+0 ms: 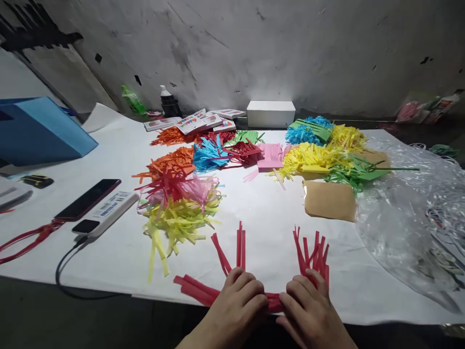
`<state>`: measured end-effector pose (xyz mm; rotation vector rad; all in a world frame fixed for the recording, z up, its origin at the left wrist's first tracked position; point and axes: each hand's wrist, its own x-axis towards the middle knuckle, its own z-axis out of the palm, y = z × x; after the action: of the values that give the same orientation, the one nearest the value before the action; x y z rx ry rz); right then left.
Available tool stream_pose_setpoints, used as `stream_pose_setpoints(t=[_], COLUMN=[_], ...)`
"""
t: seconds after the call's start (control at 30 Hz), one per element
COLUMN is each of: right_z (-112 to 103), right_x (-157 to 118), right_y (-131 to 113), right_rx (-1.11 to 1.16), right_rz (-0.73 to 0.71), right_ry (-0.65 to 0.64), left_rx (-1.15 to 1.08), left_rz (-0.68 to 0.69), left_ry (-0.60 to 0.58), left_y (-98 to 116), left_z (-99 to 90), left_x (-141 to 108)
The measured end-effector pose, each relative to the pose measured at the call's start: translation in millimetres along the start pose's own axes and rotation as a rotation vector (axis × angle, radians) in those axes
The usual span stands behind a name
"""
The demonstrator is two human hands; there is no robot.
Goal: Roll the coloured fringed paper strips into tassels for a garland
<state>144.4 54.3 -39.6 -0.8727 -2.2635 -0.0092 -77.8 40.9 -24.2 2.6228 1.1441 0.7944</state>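
Note:
A red paper fringe [274, 301] is stretched between my two hands at the front edge of the table, its cut strips fanning out beyond the fingers. My left hand [241, 303] is closed on its left part, with strips sticking out to the left and upward. On the right part, my right hand [308, 303] is closed with curled fingers, and more strips rise behind it. The fingertips and the underside of the paper are partly hidden. Ahead and to the left lies a heap of yellow paper fringe [178, 223] with pink and red ones on top.
Several coloured fringes, including a yellow one [316, 157], lie across the table's middle and back. A brown packet [330, 200] and clear plastic wrap [399, 237] are at right. On the left are a phone [89, 198], a white cabled device [109, 211] and a blue box [43, 128].

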Motion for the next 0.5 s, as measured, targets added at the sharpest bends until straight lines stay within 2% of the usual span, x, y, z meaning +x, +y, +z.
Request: stream_pose_setpoints(t=[0.13, 0.3, 0.4, 0.47, 0.5], right_z=[7, 3, -12, -18, -17], right_x=[0, -6, -11, -9, -8], right_y=[-13, -12, -4, -6, -9], right_rx=[-0.042, -0.072, -0.174, -0.226, -0.225], right_rz=[0.002, -0.018, 0.045, 0.065, 0.060], right_ry=[0.122, 0.233, 0.142, 0.066, 0.072], left_rx=[-0.036, 0.021, 0.063, 0.069, 0.069], left_rz=[0.025, 0.059, 0.031, 0.022, 0.025], left_ry=[0.049, 0.208, 0.240, 0.229, 0.221], left_y=[1, 4, 6, 8, 9], left_z=[3.1, -2.7, -8.6, -10.5, -10.6], left_x=[-1, 1, 4, 7, 9])
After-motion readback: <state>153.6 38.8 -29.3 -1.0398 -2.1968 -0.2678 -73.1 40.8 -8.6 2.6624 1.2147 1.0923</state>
